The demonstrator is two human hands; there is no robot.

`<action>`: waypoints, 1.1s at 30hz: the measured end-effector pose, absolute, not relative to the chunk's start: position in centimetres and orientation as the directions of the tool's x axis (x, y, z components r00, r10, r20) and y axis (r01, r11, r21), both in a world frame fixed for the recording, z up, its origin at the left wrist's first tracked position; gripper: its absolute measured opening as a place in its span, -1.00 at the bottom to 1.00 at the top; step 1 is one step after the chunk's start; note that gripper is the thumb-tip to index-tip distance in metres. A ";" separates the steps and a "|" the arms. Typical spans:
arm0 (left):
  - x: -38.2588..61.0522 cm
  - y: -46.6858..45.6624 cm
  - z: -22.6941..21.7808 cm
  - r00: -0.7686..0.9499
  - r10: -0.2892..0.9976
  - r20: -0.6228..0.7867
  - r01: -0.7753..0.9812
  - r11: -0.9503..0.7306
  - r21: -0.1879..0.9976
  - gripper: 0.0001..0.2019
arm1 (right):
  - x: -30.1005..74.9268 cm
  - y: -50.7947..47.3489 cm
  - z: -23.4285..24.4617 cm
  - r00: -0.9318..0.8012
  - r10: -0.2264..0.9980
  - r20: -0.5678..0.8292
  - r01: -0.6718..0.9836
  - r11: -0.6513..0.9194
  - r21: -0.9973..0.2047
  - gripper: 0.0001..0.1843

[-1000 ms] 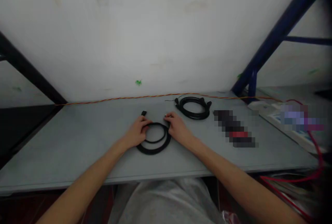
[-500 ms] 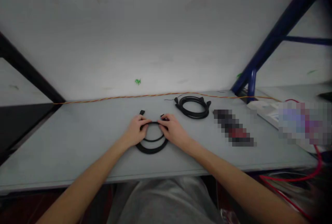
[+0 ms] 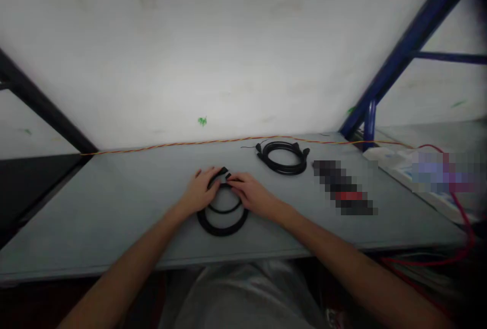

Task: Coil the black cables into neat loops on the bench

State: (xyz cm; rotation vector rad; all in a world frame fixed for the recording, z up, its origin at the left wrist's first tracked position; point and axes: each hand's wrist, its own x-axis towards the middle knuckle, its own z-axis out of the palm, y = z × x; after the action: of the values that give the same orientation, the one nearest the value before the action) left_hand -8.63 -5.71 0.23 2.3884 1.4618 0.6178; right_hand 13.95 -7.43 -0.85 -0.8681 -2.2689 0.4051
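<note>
A black cable lies coiled in loops on the grey tabletop in front of me. My left hand is closed round the coil's upper left side, its fingers by a black plug. Across from it, my right hand pinches the upper right side of the same coil. A second small connector end sticks out at the right fingertips, close to the plug. The hands cover parts of the loops at both sides.
Another coiled black cable with several plugs lies behind to the right. Beside it is a pixelated dark object. A twisted red-yellow wire runs along the wall. A blue metal post and white packaging stand at right.
The left plug has swung right and down toward the other connector, which has shifted slightly left. The coil's lower loops sit a little nearer to me. The second coil has stayed put.
</note>
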 end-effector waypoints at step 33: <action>-8.5 -7.4 1.6 0.477 0.847 0.234 0.766 -0.532 0.362 -0.61 | 14.6 -7.4 -1.5 -0.374 0.833 0.407 0.660 0.547 -0.514 -0.38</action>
State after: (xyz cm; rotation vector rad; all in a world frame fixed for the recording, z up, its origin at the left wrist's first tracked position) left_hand -8.47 -7.43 1.65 2.5161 1.3940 0.5747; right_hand 14.60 -7.43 -1.51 -1.1981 -2.1459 0.3506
